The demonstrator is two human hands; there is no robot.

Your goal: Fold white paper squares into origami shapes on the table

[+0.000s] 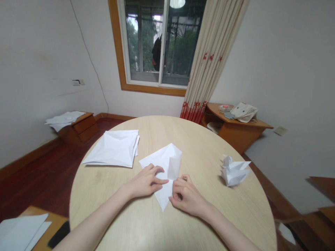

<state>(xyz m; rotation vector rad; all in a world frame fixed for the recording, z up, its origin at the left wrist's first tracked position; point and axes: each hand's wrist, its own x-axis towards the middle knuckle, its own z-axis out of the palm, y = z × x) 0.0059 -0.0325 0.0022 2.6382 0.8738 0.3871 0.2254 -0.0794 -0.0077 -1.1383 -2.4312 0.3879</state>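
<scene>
A partly folded sheet of white paper (162, 164) lies in the middle of the round table, with one point toward me and a raised flap on its right side. My left hand (146, 179) rests on the paper's left part, fingers spread and pressing it down. At the lower right edge my right hand (187, 195) is closed, its curled fingers and thumb gripping the paper. On the right of the table stands a folded white paper figure (234, 170) with pointed tips.
The round wooden table (157, 125) carries a stack of white paper (112, 148) at its left. A corner shelf (235, 136) with a cloth bag (244, 111) stands behind on the right. More paper sheets (23, 230) lie at lower left. A curtain (209, 55) hangs beside the window.
</scene>
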